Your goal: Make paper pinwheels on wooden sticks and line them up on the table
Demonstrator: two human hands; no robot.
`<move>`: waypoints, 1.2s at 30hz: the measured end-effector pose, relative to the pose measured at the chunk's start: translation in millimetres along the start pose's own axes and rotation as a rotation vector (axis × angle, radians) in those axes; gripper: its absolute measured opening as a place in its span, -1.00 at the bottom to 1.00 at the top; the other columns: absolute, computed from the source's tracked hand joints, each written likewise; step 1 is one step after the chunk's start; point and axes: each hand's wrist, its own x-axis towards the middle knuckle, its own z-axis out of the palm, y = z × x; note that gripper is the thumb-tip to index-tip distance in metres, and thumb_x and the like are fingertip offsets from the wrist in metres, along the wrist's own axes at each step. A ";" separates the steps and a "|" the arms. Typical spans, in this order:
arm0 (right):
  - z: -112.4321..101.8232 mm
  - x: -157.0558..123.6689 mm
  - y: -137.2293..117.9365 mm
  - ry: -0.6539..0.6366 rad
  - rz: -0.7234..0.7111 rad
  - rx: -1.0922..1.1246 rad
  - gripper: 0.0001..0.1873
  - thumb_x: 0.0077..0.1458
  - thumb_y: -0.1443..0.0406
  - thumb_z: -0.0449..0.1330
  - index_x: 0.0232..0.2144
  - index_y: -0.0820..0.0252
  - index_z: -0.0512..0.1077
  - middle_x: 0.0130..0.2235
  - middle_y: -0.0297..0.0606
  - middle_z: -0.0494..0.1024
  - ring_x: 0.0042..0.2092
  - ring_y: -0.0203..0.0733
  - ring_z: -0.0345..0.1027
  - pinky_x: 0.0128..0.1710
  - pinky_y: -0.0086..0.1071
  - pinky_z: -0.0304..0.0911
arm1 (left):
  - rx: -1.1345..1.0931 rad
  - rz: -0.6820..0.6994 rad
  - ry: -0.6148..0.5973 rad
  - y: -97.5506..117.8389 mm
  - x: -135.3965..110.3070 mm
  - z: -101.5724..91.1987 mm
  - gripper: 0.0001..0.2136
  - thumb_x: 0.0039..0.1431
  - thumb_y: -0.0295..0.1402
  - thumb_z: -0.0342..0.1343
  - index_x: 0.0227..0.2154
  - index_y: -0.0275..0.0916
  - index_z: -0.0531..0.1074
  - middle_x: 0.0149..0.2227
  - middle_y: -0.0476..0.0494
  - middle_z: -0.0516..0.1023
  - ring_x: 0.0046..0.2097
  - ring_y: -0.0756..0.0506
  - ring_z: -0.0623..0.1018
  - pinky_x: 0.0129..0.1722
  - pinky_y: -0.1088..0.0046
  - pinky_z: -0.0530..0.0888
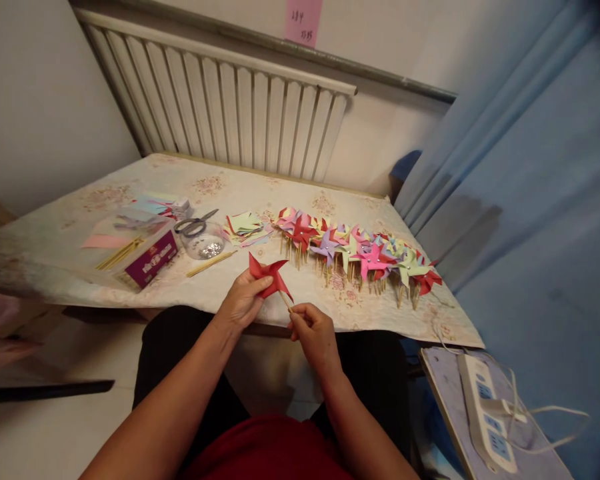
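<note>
Red paper pinwheel is front-left of the pinwheel cluster, your left hand pinching its paper while your right hand grips the stick, probably so nothing wobbles.

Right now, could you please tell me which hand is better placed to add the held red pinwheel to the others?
Probably the right hand: it grips the stick, and the pinwheel group is off to the right, while the left hand pinches the red blades.
</note>
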 end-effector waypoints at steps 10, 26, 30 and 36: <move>0.1 36.2 29.7 0.040 0.039 -0.080 -0.83 0.01 0.21 0.17 -0.47 0.19 0.47 -0.60 -0.41 0.44 -0.59 -0.34 0.19 -0.60 -0.50 0.04 | 0.008 -0.121 0.052 -17.7 36.6 -6.9 -0.73 -0.19 -0.56 0.38 -0.35 -0.39 0.52 -0.40 -0.12 0.63 -0.41 0.04 0.55 -0.34 0.56 0.48; 39.9 135.7 82.8 0.095 0.088 -0.192 -0.83 -0.04 0.22 0.12 -0.54 0.16 0.45 -0.57 -0.39 0.44 -0.53 -0.28 0.20 -0.50 -0.43 0.09 | 0.120 -0.151 0.143 -28.3 132.9 -63.5 -0.68 -0.30 -0.44 0.38 -0.38 -0.36 0.52 -0.39 -0.12 0.64 -0.39 -0.02 0.56 -0.27 0.47 0.46; 48.5 145.3 94.0 0.117 0.030 -0.296 -0.83 -0.06 0.23 0.11 -0.56 0.17 0.45 -0.56 -0.39 0.41 -0.48 -0.26 0.20 -0.43 -0.41 0.11 | 0.092 -0.168 0.171 -28.8 138.5 -77.8 -0.71 -0.29 -0.43 0.37 -0.39 -0.35 0.52 -0.42 -0.10 0.63 -0.41 -0.01 0.54 -0.29 0.46 0.46; 55.4 150.9 107.0 0.161 -0.029 -0.418 -0.82 -0.04 0.24 0.09 -0.57 0.17 0.41 -0.52 -0.35 0.40 -0.41 -0.22 0.24 -0.37 -0.38 0.12 | 0.171 -0.189 0.105 -29.2 149.8 -96.0 -0.68 -0.25 -0.41 0.38 -0.35 -0.33 0.51 -0.38 -0.07 0.62 -0.38 0.00 0.54 -0.29 0.48 0.43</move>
